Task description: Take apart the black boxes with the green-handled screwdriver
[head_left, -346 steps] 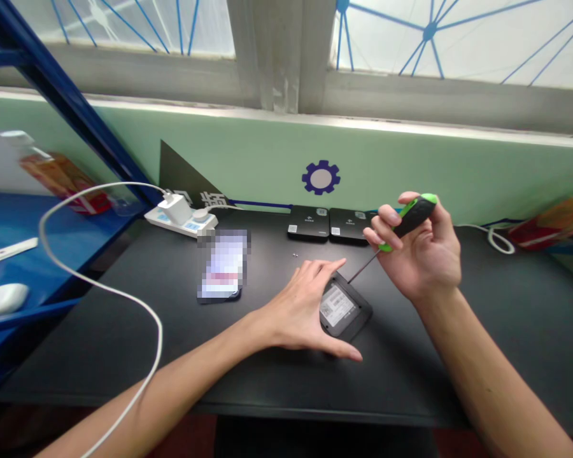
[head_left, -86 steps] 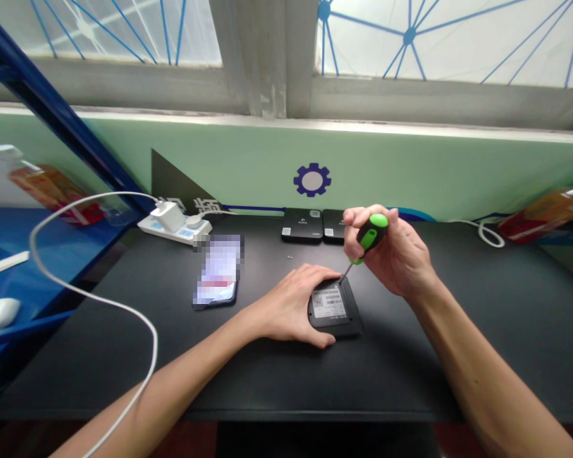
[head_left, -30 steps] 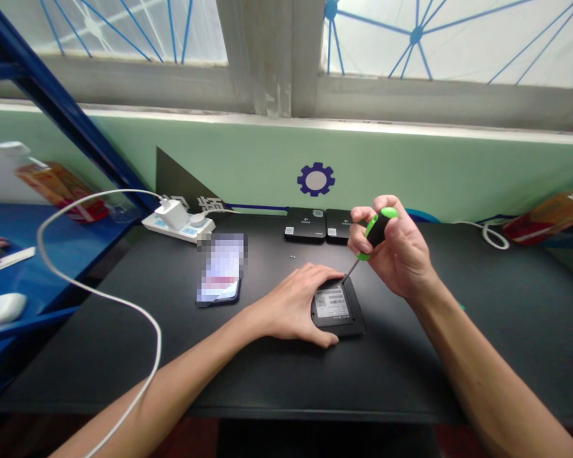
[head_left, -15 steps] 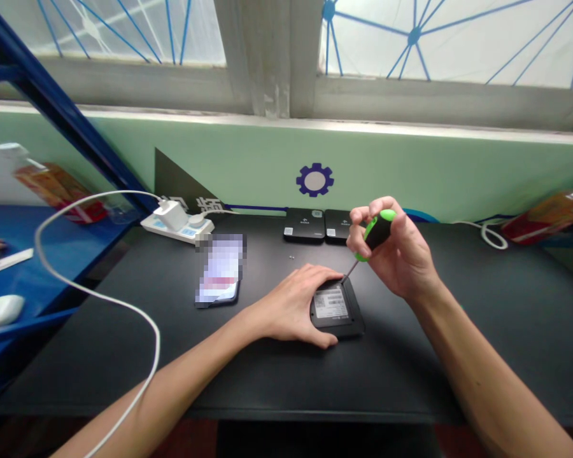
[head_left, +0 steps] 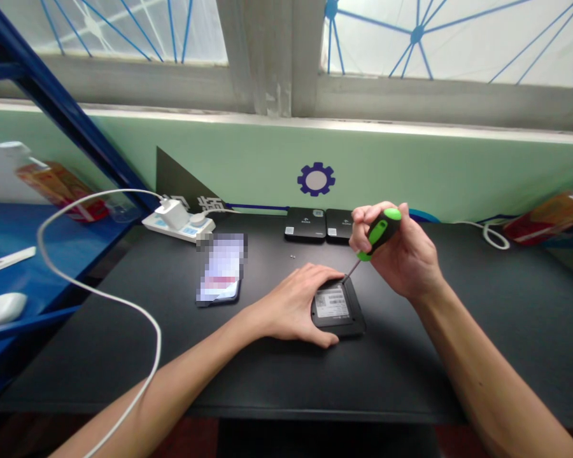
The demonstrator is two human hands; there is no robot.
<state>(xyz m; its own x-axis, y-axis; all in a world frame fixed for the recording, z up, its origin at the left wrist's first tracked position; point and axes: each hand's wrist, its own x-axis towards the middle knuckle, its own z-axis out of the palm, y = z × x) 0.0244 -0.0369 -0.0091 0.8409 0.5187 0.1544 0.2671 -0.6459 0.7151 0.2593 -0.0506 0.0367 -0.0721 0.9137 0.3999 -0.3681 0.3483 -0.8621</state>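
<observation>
A square black device (head_left: 352, 324) with a white printed label lies on the black table, label side up. My left hand (head_left: 298, 305) grips it from the left, fingers on the far edge and thumb on the near edge. Above it, my right hand (head_left: 405, 254) is closed around a green and black screwdriver (head_left: 383, 232). The screwdriver slants down to the left, its tip at the device's far corner; whether it sits in a screw is too small to tell. A few tiny screws (head_left: 293, 256) lie beyond my left hand.
Two similar black boxes (head_left: 305, 226) stand by the green wall. A phone (head_left: 222, 270) and a white power strip (head_left: 179, 226) are on the left. A white cable (head_left: 124, 302) loops across my left forearm. Beyond a blue frame, a white mouse (head_left: 2, 310) rests on a blue table.
My right hand has turned the screwdriver handle, and its fingers have shifted around it. My left hand and the device stay in place. A person's hand at the far left has left the view.
</observation>
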